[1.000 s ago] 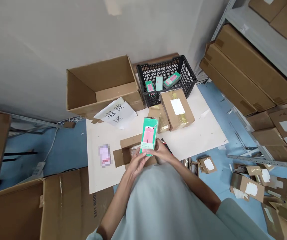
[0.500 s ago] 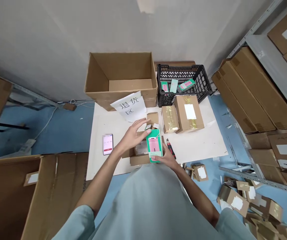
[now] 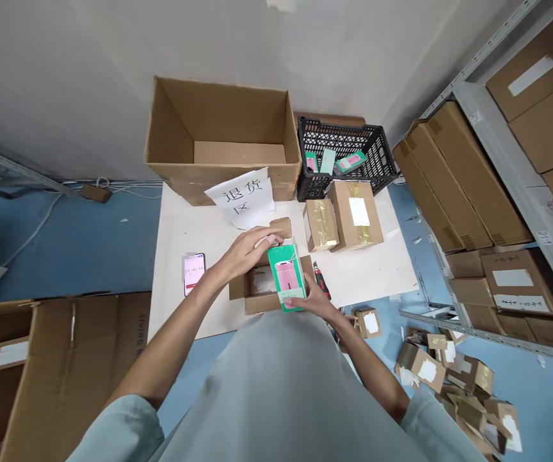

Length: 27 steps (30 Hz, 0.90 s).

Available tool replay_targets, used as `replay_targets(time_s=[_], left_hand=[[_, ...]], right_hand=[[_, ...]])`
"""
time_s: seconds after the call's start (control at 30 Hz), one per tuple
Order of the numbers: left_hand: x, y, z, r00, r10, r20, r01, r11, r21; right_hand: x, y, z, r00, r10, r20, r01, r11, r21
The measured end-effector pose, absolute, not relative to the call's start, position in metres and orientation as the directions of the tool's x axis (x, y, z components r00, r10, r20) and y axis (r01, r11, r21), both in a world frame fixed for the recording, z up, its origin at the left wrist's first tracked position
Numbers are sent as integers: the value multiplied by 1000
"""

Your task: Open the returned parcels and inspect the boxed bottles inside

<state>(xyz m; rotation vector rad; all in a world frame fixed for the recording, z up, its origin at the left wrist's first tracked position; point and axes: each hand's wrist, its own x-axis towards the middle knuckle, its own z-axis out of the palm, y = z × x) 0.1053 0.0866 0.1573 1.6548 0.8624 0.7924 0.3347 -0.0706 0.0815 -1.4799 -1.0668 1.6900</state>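
My right hand (image 3: 312,298) grips the lower right part of a green box (image 3: 288,273) with a pink device pictured on its front. At the box's top end, my left hand (image 3: 251,249) has its fingers and thumb closed together at the flap; the fingers partly cover it. Beneath the green box stands an open small brown carton (image 3: 260,304), flaps spread, with clear plastic wrapping (image 3: 263,280) inside. A red and black utility knife (image 3: 321,281) lies on the table just right of my right hand.
A large open cardboard box (image 3: 219,172) with a paper sign (image 3: 242,196) stands at the back. Beside it is a black crate (image 3: 317,190) with several green boxes. Two taped cartons (image 3: 360,224) sit in front. A phone (image 3: 194,273) lies left. Shelving with boxes rises at right.
My left hand's fingers have come down and closed at the green box's top flap. The green box has tilted slightly in my right hand. The whole view has shifted a little.
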Motion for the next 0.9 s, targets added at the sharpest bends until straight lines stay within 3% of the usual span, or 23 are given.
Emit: replay_targets(time_s=[0.33,0.57,0.7,0.8,0.9], left_hand=[[81,90,145,488,857,166,322,-354,878],[69,75,131,524,842,126,314,-329,891],[67,71,129,523,852,29,233,-176,956],[59,76,125,575,812,-99,111,42,993],[47,83,120,650,721,-241,41,283,958]], right_hand=[[327,-79,90,-215,838,-502,28,-508,-861],[323,-77,99,-231,831,-507,67,-506,-860],[322,-76,102,-301,805,-511,101,-506,-857],[324,-76,105,-352,791,-500,118,-493,-862],[330,-76,110,-403,777,-483,96,-489,-867]])
